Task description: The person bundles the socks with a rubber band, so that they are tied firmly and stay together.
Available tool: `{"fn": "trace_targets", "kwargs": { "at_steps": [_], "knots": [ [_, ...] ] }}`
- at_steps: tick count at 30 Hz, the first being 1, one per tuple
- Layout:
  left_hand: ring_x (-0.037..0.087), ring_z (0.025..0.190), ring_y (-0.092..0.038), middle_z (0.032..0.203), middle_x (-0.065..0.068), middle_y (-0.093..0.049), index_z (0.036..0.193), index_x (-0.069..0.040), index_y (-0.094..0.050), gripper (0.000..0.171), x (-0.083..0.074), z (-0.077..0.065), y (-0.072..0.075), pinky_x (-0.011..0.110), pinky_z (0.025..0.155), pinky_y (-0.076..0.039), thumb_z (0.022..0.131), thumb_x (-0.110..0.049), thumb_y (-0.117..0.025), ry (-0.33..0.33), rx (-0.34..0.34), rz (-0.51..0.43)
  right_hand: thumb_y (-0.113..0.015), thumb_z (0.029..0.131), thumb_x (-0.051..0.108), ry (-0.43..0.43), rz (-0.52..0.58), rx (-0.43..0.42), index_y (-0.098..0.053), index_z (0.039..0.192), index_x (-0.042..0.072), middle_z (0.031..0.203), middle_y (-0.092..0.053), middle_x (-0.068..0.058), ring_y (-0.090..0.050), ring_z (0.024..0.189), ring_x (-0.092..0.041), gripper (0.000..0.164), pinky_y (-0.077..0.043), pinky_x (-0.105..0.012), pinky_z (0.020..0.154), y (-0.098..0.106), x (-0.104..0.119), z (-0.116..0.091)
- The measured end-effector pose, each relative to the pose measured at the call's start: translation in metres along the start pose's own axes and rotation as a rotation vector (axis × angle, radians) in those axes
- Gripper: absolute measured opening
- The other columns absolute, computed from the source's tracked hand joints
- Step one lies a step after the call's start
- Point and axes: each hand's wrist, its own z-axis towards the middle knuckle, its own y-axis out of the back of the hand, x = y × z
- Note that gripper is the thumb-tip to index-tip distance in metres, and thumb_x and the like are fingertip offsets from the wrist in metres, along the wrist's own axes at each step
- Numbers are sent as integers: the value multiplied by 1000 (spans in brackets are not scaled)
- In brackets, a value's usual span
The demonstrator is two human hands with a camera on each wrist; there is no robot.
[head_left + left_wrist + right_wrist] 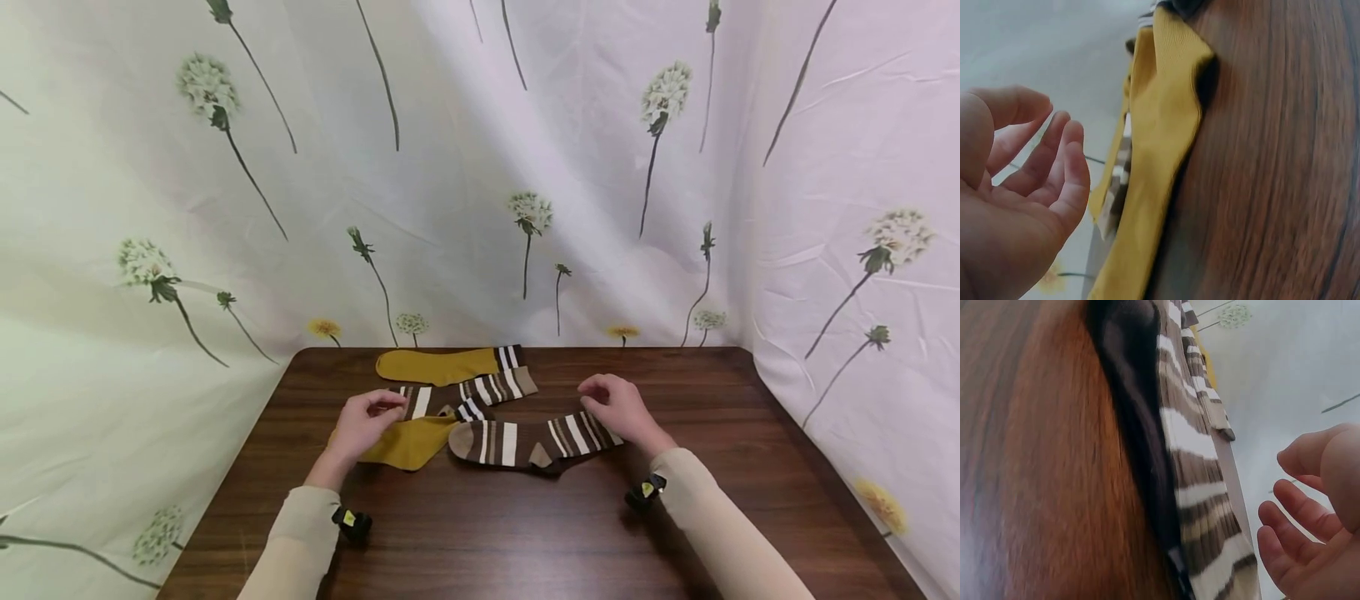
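Four would exceed a simple count, so several socks lie flat on the table. My left hand (363,427), fingers loosely bent and holding nothing, is over the near mustard sock (408,443), whose toe end it hides. In the left wrist view that mustard sock (1163,119) runs beside the fingers. My right hand (617,407) hovers with relaxed, empty fingers at the cuff of the near brown striped sock (510,443). The right wrist view shows this striped sock (1191,437) with a dark layer (1132,369) along its side. Behind are another striped sock (495,387) and another mustard sock (435,365).
The dark wood table (480,533) reaches back to a white curtain (465,167) printed with dandelions, which also hangs along both sides. A small black camera sits on each wrist, the left camera (352,525) and the right camera (645,492).
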Motion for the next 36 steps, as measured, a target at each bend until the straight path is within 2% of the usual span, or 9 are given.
{"fn": "trace_targets", "kwargs": {
  "at_steps": [4, 8, 14, 18, 24, 30, 36],
  "knots": [
    [27, 98, -67, 125, 21, -72, 115, 3, -76, 19, 7, 1, 6, 26, 74, -52, 99, -6, -72, 9, -42, 53, -71, 98, 8, -25, 23, 24, -76, 111, 6, 104, -74, -7, -69, 98, -25, 14, -57, -47, 87, -6, 4, 6],
    [32, 104, -68, 130, 22, -71, 114, 2, -76, 18, 15, 2, 9, 28, 77, -53, 99, -6, -71, 30, -55, 94, -71, 98, 7, -41, 39, 42, -76, 112, 5, 104, -74, -7, -68, 96, -23, 15, -56, -45, 85, -11, 8, 12],
    [29, 101, -68, 122, 20, -74, 114, -1, -77, 18, 27, 5, 11, 35, 84, -53, 98, -10, -72, 50, -104, 154, -71, 98, 6, -41, 60, 70, -75, 113, 3, 104, -74, -8, -68, 94, -23, 16, -56, -43, 83, -21, 16, 19],
    [32, 103, -67, 119, 19, -74, 114, -2, -77, 19, 31, 7, 11, 41, 88, -53, 99, -11, -72, 55, -124, 172, -71, 98, 8, -52, 68, 85, -75, 114, 3, 106, -74, -8, -69, 96, -24, 17, -56, -44, 84, -28, 18, 24],
    [36, 107, -67, 117, 19, -73, 117, -1, -76, 22, 37, 9, 10, 52, 92, -54, 99, -14, -72, 102, -156, 218, -71, 98, 8, -56, 70, 120, -76, 115, 4, 108, -74, -10, -68, 97, -24, 19, -56, -44, 84, -36, 19, 34],
    [36, 106, -65, 119, 21, -71, 120, 1, -75, 26, 41, 9, 10, 53, 90, -53, 100, -14, -70, 152, -144, 212, -70, 99, 9, -73, 88, 161, -76, 117, 5, 111, -73, -10, -67, 97, -24, 19, -56, -44, 83, -46, 20, 41],
    [35, 108, -63, 123, 20, -69, 125, -1, -73, 30, 41, 13, 12, 53, 93, -52, 101, -18, -68, 184, -97, 192, -69, 101, 12, -125, 113, 235, -74, 125, 8, 130, -68, -13, -67, 111, -31, 25, -57, -47, 88, -53, 24, 44]
  ]
}}
